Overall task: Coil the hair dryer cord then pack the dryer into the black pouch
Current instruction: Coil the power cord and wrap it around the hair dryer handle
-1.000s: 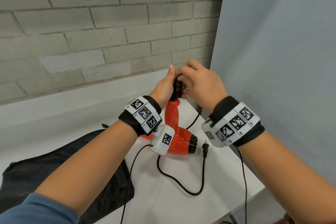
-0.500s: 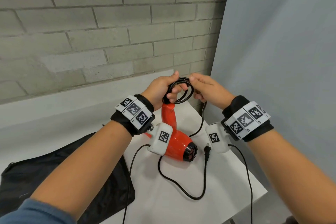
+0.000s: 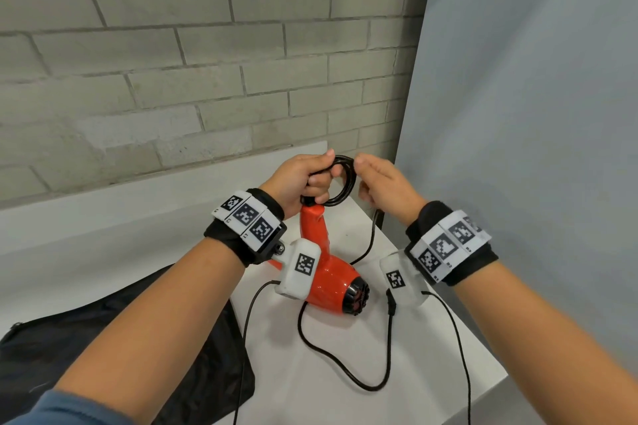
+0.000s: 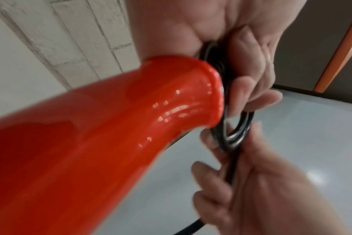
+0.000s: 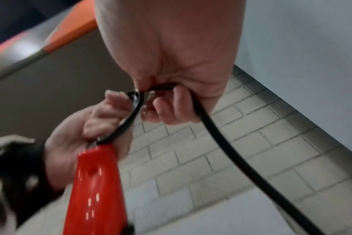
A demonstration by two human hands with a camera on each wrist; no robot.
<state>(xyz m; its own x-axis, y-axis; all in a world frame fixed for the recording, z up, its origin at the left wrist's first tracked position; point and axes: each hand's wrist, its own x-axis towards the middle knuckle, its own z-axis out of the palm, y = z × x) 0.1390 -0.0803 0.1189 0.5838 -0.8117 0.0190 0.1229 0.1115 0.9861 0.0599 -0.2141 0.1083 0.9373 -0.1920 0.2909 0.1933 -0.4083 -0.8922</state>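
Since a second ago the two hands have drawn apart, and the black coil that was hidden between them now shows as open loops at the end of the handle. The left hand [image 3: 299, 179] grips the top of the red hair dryer's [image 3: 328, 272] handle, its fingers curled through the coil of cord [image 3: 340, 183] and pinning the loops against the handle end. The right hand [image 3: 383, 185] holds the running cord just beside the coil, fingers curled round it; in the right wrist view the cord passes under the folded fingers [image 5: 167, 109] and trails down away from the hand.

The dryer stands on its body on the white table [image 3: 345, 400], handle up, nozzle toward the camera. The slack cord lies in a wide curve on the tabletop, and its plug [image 3: 391, 304] rests beside the nozzle. The black pouch [image 3: 121, 348] lies flat on the table's left part, well apart from both hands, its edge near the dryer's body.
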